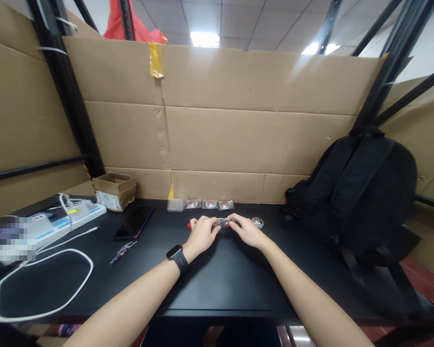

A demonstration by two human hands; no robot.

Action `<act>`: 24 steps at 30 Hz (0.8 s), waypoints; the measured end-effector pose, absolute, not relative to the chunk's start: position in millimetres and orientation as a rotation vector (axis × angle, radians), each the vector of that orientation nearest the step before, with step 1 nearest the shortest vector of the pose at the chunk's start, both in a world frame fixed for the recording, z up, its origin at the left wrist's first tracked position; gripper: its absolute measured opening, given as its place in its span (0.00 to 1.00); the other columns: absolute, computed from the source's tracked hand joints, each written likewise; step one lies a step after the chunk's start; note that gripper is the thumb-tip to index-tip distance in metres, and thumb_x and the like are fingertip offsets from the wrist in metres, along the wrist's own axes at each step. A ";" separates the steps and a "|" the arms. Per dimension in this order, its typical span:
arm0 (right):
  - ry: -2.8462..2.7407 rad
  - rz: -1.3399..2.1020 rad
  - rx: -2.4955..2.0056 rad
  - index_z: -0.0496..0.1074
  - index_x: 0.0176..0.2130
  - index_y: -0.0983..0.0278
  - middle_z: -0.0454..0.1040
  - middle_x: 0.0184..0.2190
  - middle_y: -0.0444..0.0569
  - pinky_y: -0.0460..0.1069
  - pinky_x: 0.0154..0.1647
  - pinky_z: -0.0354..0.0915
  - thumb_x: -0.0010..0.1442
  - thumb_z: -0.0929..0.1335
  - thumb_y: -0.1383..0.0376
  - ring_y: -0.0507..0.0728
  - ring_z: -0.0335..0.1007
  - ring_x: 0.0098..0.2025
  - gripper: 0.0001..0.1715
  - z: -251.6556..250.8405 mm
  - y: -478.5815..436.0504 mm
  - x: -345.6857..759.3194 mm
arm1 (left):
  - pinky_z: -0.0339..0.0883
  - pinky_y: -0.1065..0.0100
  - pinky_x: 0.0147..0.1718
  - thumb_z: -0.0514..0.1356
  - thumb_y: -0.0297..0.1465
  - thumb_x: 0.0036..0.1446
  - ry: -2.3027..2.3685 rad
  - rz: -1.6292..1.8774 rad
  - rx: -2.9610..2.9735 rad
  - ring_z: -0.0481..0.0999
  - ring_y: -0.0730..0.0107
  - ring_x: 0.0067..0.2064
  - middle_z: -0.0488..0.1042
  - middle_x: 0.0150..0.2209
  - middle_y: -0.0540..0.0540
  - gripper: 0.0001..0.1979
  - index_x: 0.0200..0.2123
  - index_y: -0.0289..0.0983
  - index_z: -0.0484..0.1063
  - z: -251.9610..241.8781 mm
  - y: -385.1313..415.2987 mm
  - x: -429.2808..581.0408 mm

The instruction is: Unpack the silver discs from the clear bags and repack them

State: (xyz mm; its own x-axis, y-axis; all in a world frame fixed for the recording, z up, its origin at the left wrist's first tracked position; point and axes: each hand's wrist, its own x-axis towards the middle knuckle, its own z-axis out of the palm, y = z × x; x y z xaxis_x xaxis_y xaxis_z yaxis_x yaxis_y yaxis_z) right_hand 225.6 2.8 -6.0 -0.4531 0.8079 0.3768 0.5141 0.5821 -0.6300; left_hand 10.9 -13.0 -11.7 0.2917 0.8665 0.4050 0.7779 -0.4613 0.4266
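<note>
My left hand (202, 232), with a dark watch (178, 256) on its wrist, rests low over the black table. Its fingers are closed on one side of a small item with clear and dark parts (223, 222). From the other side, my right hand (248, 231) pinches the same item; its kind is too small and covered to make out. A red object (189, 224) shows partly behind my left hand. Close to my right hand lies a round silvery disc (258, 222). Several small clear packets (210, 204) are lined up behind the hands, beside a translucent square piece (176, 205).
On the left are a phone (134, 222), a keyring (123, 251), a small cardboard box (115, 191), a white power strip (70, 222) and a looped white cable (90, 270). A black backpack (372, 188) stands at right. Cardboard walls (217, 140) enclose the back and sides.
</note>
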 end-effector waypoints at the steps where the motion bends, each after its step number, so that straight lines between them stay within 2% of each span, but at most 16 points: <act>1: -2.113 0.637 -1.025 0.71 0.47 0.61 0.78 0.38 0.46 0.50 0.44 0.65 0.67 0.65 0.57 0.56 0.73 0.39 0.12 -6.6 3.2 225.7 | 0.55 0.55 0.48 0.56 0.35 0.64 1.556 0.920 2.358 0.74 0.55 0.48 0.81 0.40 0.44 0.09 0.39 0.42 0.76 -10.4 -12.9 10.2; 4: -2.026 0.808 -0.962 0.70 0.47 0.63 0.78 0.37 0.47 0.49 0.40 0.67 0.60 0.71 0.55 0.56 0.74 0.38 0.19 -8.8 3.5 224.1 | 0.57 0.57 0.47 0.57 0.37 0.63 1.534 0.936 2.238 0.76 0.56 0.47 0.82 0.41 0.45 0.10 0.40 0.43 0.78 -7.0 -12.8 7.3; 8: -1.931 0.900 -0.996 0.73 0.47 0.65 0.80 0.36 0.50 0.50 0.41 0.68 0.58 0.72 0.53 0.58 0.76 0.38 0.23 -6.0 6.2 224.4 | 0.59 0.59 0.46 0.58 0.39 0.62 1.465 0.893 2.192 0.79 0.58 0.43 0.82 0.39 0.47 0.11 0.42 0.44 0.77 -3.0 -11.8 3.5; 11: -1.863 0.891 -1.046 0.74 0.46 0.67 0.80 0.36 0.52 0.51 0.41 0.70 0.56 0.72 0.52 0.59 0.77 0.38 0.25 1.3 20.7 238.3 | 0.58 0.57 0.48 0.57 0.41 0.61 1.509 0.902 2.197 0.77 0.57 0.46 0.82 0.38 0.48 0.14 0.47 0.46 0.76 1.5 -8.7 -2.5; 13: -1.810 0.835 -1.169 0.74 0.46 0.68 0.81 0.33 0.52 0.50 0.37 0.70 0.55 0.72 0.52 0.58 0.77 0.34 0.26 6.9 38.6 255.8 | 0.56 0.56 0.49 0.57 0.40 0.61 1.557 0.931 2.205 0.76 0.57 0.48 0.82 0.39 0.49 0.14 0.48 0.47 0.74 6.0 -4.4 -10.9; 15: -1.763 0.704 -1.418 0.75 0.44 0.67 0.80 0.29 0.50 0.48 0.32 0.69 0.54 0.73 0.53 0.56 0.75 0.29 0.24 11.4 60.6 276.3 | 0.55 0.56 0.49 0.57 0.38 0.60 1.630 0.958 2.199 0.75 0.58 0.49 0.82 0.39 0.49 0.13 0.47 0.47 0.74 11.1 1.6 -23.2; 20: -1.756 0.616 -1.632 0.77 0.28 0.69 0.79 0.23 0.50 0.46 0.28 0.65 0.49 0.75 0.60 0.53 0.70 0.23 0.12 9.9 109.2 309.8 | 0.55 0.55 0.48 0.56 0.35 0.59 1.843 1.004 2.152 0.75 0.56 0.50 0.82 0.41 0.49 0.12 0.45 0.48 0.75 20.6 18.6 -62.2; 24: -1.784 0.492 -1.769 0.78 0.24 0.67 0.79 0.22 0.50 0.46 0.29 0.65 0.47 0.76 0.61 0.54 0.73 0.26 0.11 -3.4 130.0 307.0 | 0.56 0.54 0.47 0.56 0.34 0.58 2.023 0.942 2.116 0.75 0.53 0.49 0.82 0.41 0.47 0.12 0.42 0.47 0.76 20.5 30.4 -91.3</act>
State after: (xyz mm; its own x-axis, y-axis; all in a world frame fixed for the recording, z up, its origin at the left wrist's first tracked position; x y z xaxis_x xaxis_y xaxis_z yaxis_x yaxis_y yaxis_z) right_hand 307.0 130.0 -3.4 0.0411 0.9894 0.1392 0.7782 0.0557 -0.6256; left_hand -91.3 30.4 20.5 -0.0519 0.9245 0.3776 0.8840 -0.1334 0.4481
